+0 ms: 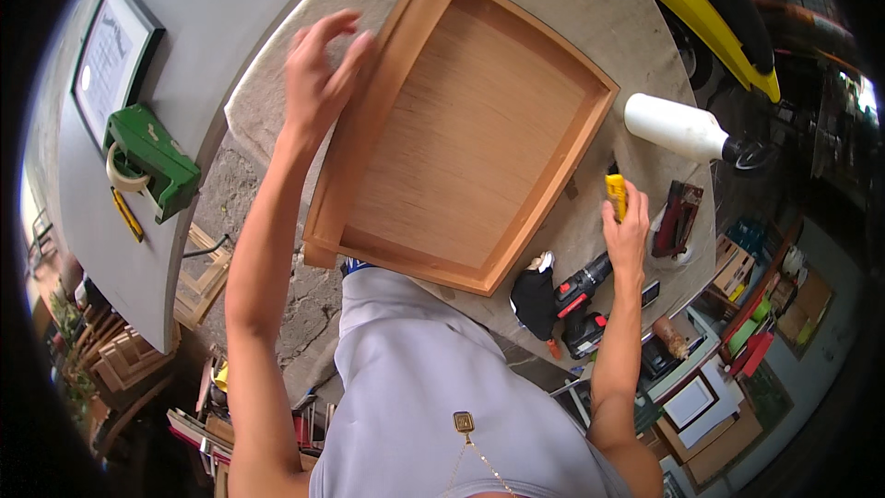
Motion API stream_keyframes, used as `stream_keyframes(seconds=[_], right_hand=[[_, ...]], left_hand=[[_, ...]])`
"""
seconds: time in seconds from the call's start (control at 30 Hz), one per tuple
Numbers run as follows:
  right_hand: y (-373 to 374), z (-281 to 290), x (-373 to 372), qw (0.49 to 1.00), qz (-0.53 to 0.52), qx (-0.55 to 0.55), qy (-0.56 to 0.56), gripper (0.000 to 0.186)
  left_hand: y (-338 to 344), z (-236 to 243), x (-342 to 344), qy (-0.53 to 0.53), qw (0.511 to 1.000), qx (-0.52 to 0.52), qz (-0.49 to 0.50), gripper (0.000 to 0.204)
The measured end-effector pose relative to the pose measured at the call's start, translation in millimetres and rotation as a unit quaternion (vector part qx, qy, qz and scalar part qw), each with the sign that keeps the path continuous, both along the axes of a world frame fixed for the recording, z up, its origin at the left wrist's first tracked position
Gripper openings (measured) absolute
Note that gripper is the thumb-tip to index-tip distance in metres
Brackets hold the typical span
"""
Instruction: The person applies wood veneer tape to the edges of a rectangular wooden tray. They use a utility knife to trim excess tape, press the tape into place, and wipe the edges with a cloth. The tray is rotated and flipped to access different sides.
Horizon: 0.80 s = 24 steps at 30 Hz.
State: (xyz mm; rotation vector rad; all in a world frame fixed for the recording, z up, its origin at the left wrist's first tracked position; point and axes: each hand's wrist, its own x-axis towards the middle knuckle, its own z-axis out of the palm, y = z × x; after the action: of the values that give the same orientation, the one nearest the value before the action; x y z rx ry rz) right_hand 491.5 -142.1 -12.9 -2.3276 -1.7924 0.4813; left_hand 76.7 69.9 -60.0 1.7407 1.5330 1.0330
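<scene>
At 11 o'clock, your left hand (318,74) is released and half-curled near the wooden tray (461,148), which rests on the table (590,9) at 12 o'clock. At 3 o'clock, your right hand (627,240) grasps the yellow tool (616,191); the white bottle (673,127) is at 2 o'clock.

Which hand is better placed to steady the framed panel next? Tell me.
Probably the left hand: it looks empty, at the left edge of the framed panel; the right hand grips a yellow tool.
</scene>
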Motion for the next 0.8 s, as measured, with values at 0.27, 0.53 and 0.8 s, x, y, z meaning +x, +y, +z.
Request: stream_keyframes(seconds=[0.27, 0.53, 0.8], right_hand=[[80.7, 49.0, -76.8, 0.98, -0.062, -0.028, 0.189, 0.035], [265.8, 22.0, -164.7, 0.957, 0.278, 0.029, 0.08, 0.023], [282.2, 17.9, -176.8, 0.954, 0.295, -0.034, 0.035, 0.024]], left_hand=[[35.8, -24.1, 13.8, 0.137, 0.986, 0.086, -0.049, 0.027], [36.9, -20.1, 15.5, 0.119, 0.987, 0.097, -0.045, 0.024], [36.2, -24.4, 13.5, 0.115, 0.988, 0.095, -0.04, 0.025]])
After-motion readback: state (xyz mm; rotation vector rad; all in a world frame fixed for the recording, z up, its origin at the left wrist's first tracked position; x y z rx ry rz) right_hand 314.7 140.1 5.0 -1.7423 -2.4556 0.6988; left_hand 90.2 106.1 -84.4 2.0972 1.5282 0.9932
